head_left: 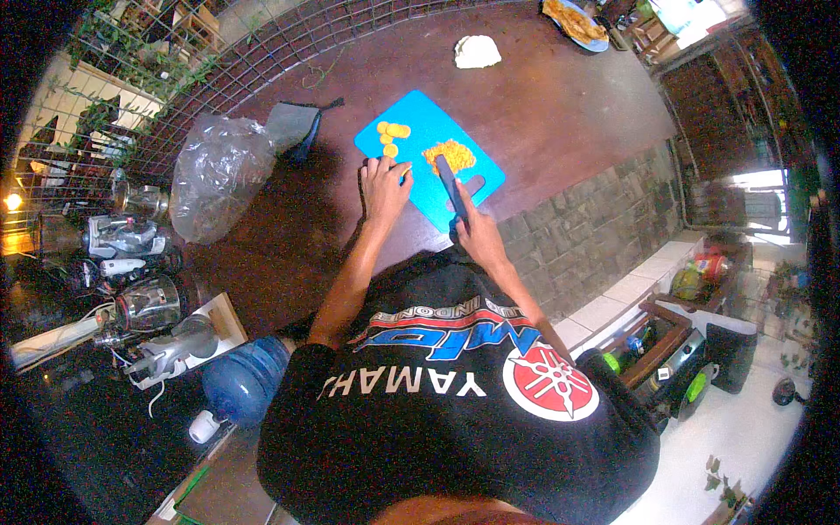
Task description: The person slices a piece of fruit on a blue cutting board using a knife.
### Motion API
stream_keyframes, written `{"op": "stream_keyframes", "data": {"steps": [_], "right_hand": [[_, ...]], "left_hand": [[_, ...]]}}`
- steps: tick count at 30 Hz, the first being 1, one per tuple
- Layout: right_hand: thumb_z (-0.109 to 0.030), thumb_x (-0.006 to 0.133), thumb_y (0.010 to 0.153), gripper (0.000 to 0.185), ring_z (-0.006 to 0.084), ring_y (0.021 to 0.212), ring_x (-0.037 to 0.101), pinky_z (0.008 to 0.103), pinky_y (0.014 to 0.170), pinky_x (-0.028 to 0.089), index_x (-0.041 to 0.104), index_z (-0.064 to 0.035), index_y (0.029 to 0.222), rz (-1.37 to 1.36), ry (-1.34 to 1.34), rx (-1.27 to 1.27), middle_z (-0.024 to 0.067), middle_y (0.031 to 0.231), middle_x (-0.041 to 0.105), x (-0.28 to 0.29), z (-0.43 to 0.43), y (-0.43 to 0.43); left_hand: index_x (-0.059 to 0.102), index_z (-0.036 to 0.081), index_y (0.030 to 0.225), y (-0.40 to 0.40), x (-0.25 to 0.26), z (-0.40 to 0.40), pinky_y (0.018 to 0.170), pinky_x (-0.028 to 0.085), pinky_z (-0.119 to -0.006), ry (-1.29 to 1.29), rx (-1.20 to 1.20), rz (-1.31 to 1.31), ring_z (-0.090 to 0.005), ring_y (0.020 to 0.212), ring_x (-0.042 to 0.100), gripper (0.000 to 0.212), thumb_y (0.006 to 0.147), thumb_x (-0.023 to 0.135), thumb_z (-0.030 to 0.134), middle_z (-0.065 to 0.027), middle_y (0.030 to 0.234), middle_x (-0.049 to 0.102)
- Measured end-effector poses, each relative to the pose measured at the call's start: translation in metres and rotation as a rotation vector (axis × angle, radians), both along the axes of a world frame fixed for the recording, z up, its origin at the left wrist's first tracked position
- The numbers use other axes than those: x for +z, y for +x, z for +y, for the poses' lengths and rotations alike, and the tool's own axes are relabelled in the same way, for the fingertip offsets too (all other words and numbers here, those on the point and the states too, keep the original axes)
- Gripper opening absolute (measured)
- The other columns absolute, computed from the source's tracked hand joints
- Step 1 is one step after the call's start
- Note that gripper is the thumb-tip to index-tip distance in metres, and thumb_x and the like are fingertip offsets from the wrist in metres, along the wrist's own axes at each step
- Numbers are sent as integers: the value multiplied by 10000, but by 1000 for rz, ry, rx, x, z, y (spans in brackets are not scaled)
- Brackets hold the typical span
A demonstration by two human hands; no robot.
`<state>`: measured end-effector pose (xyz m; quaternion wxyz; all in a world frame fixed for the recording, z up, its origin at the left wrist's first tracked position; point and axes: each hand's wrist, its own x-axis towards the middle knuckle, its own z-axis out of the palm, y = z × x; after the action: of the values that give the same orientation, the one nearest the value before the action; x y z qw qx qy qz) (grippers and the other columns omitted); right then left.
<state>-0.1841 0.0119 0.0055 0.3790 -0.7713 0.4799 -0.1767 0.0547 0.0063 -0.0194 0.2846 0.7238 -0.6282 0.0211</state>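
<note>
A blue cutting board (423, 111) lies at an angle before me on the brown table. My right hand (482, 233) grips a dark-bladed knife (449, 180), its tip at a heap of finely chopped orange pieces (457, 156), probably carrot. At the board's left edge, my left hand (384, 190) rests with bent fingers. A bit of orange shows by its thumb and index fingertips; whether they pinch it is unclear. Just beyond those fingers, several round orange slices (396, 130) lie grouped on the board.
A crumpled clear plastic bag (220, 174) and a grey pouch (293, 125) are on the left. Farther back sit a white lump (477, 52) and a plate of browned food (577, 26). Wire mesh (262, 52) borders the table's far left. A blue water jug (246, 380) is by my left elbow.
</note>
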Motion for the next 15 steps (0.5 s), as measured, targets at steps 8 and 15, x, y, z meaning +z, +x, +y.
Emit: {"op": "stream_keyframes", "data": {"steps": [8,15], "right_hand": [[-17,609,927,848,487,867,701,559,781,535,229,-230,1655,79,32,33,280,1053,724,0,-5,5],[-27,607,938,833,500,887,694,558,791,532,226,-220,1654,121,59,39,270,1078,726,9,-7,8]], "left_hand": [[815,142,972,-9,-9,-6,855,435,-439,40,-95,-48,-247,1010,592,141,864,749,204,7,974,706],[801,144,1012,-7,1,-1,890,451,-449,-43,-36,91,-263,1026,589,195,836,760,218,-27,1019,700]]}}
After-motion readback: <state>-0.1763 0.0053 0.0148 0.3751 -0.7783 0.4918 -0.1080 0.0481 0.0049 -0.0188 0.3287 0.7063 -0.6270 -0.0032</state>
